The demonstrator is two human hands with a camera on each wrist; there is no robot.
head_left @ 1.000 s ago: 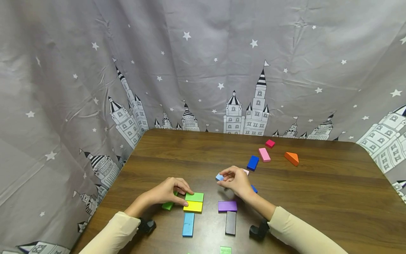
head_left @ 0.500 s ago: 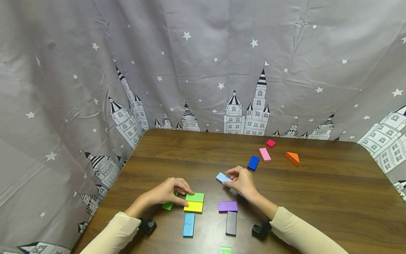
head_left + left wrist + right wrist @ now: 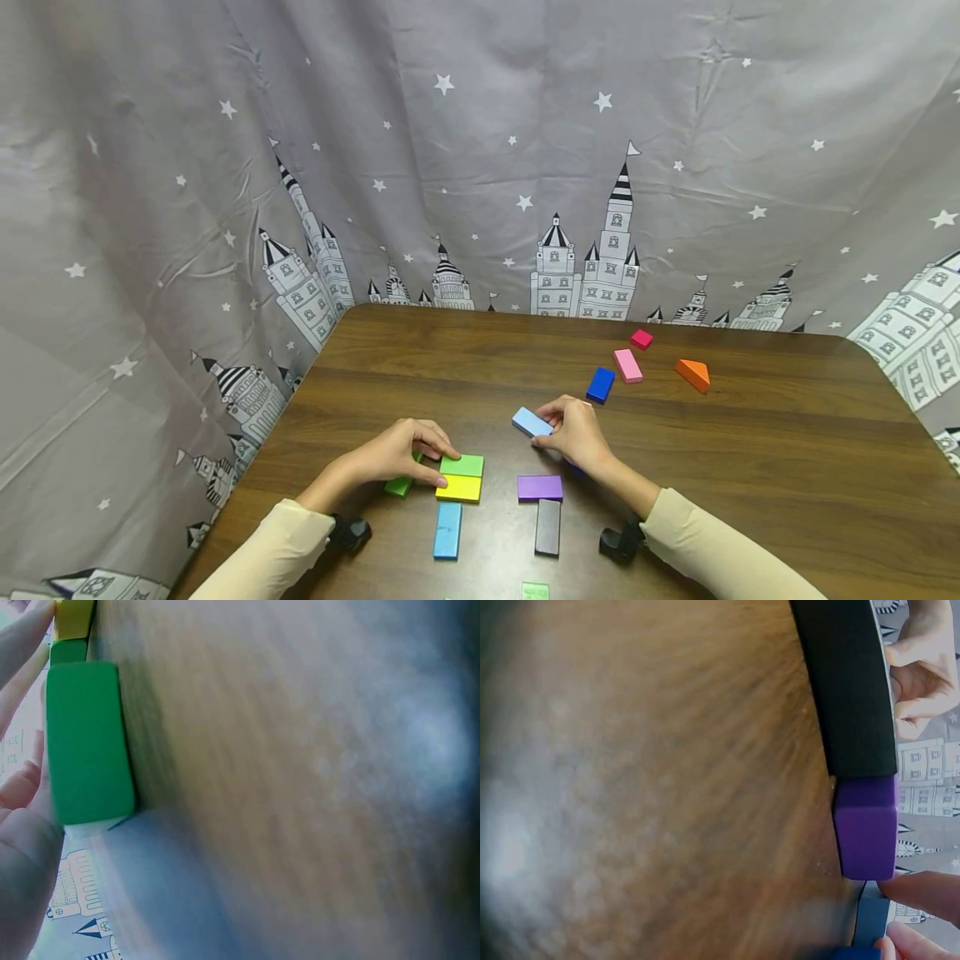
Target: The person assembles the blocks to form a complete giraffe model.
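My right hand [image 3: 576, 433] pinches the near end of a light blue block [image 3: 528, 421], thumb on the near side and fingers on the far side. In the right wrist view that block [image 3: 871, 919] shows beyond a purple block [image 3: 866, 832]. Close by my right wrist is a dark blue block, mostly hidden under the hand. The left hand [image 3: 405, 450] has thumb and index fingertips resting at the left ends of a yellow block [image 3: 461, 489] and a light green block [image 3: 465, 465], which lie side by side. Below that palm is a darker green block [image 3: 88, 742].
A sky blue block [image 3: 447, 532] extends nearer from the yellow one, and a grey block [image 3: 547, 529] from the purple. Farther right lie a blue block [image 3: 600, 385], a pink block [image 3: 627, 366], a red block [image 3: 641, 339] and an orange triangle [image 3: 693, 374]. A curtain [image 3: 480, 167] hangs behind the table.
The light blue block, mostly covered by my right hand at first, now shows more of its length. The right thumb has shifted to its near side. My left hand keeps its place.
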